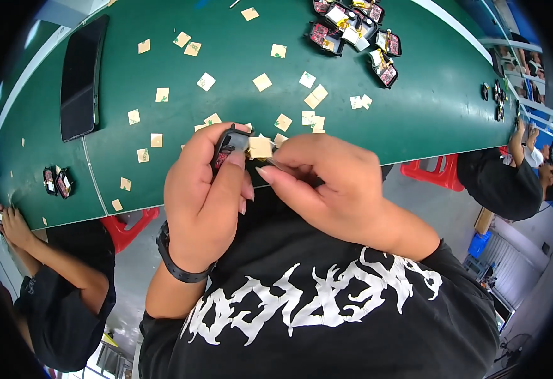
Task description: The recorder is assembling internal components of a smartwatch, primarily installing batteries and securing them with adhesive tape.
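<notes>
Left hand (204, 196) grips a small black device with red inner parts (228, 149) while right hand (327, 186) pinches a square tan sticker (260, 147) against it, above the green desk's (409, 107) near edge.

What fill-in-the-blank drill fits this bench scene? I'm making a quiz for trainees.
1. The left hand holds a small black ____.
2. The right hand pinches a ____ square pad against it.
3. The table is ____ in colour.
4. The flat black phone lies to the person's ____.

Missing words: device; tan; green; left
</notes>
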Demonstrator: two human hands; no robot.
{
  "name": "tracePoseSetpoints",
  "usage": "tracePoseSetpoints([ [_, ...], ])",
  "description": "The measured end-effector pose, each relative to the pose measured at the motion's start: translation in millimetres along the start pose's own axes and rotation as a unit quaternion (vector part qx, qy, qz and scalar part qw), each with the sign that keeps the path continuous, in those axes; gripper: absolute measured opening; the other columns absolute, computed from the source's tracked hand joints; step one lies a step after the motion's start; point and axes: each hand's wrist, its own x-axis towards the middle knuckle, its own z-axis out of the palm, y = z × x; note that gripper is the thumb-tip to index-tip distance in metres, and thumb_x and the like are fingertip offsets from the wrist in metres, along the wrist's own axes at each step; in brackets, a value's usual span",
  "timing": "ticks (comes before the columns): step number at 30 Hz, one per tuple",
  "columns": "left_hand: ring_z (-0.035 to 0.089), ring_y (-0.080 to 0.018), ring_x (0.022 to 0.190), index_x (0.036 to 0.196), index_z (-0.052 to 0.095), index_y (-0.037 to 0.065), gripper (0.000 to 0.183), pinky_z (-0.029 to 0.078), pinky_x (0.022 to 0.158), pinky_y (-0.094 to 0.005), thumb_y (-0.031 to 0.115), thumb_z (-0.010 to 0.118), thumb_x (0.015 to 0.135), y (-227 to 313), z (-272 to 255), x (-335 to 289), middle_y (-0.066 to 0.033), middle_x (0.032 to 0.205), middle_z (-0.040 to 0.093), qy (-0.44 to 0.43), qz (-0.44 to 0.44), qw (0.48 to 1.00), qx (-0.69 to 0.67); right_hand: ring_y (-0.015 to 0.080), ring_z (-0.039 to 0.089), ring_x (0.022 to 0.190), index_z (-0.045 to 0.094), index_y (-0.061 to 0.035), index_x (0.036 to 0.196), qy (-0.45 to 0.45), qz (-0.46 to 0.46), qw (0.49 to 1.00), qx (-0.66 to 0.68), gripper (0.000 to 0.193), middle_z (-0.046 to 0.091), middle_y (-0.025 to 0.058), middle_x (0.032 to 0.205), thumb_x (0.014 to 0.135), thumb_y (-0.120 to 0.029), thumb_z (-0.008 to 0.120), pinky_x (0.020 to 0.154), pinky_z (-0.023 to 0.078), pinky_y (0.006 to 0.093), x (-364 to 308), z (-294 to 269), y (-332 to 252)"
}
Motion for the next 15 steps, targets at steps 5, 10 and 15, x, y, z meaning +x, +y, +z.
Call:
tracePoseSetpoints([
  [5, 0.049, -0.004, 0.054, 0.119, 0.056, -0.002, 0.022, 0.037, 0.05, -0.0199, 0.003, 0.049, 0.099, 3.3, -0.9, 0.3, -0.0006, 0.068, 0.056, -0.012, -0.019, 1.0, -0.013, 0.005, 0.049, 0.053, 0.064, -0.0005, 0.094, 0.03, 0.241, 0.956, 0.161, 0.025, 0.058, 0.0001, 0.063, 0.081, -0.013, 0.081, 0.05, 0.04, 0.0235, 7.6, -5.7, -4.7],
  [10, 0.048, -0.0039, 0.053, 0.119, 0.056, -0.002, 0.023, 0.037, 0.05, -0.02, 0.003, 0.049, 0.097, 3.7, -4.3, -0.2, -0.0007, 0.068, 0.056, -0.019, -0.024, 0.999, -0.014, 0.0008, 0.048, 0.057, 0.065, 0.0027, 0.095, -0.09, 0.352, 0.911, 0.197, 0.017, 0.059, -0.0025, 0.066, 0.088, -0.009, 0.075, 0.05, 0.036, 0.0194, 21.9, -8.8, -5.8],
  [15, 0.049, -0.0042, 0.056, 0.122, 0.054, -0.003, 0.026, 0.037, 0.048, -0.0178, 0.006, 0.049, 0.098, 2.2, -4.7, 1.8, -0.0015, 0.072, 0.057, -0.028, -0.021, 0.999, -0.009, -0.0004, 0.052, 0.064, 0.065, 0.0031, 0.099, -0.089, 0.375, 0.892, 0.238, 0.013, 0.065, -0.0012, 0.078, 0.09, -0.004, 0.072, 0.056, 0.04, 0.0161, 26.8, -11.3, -14.2],
])
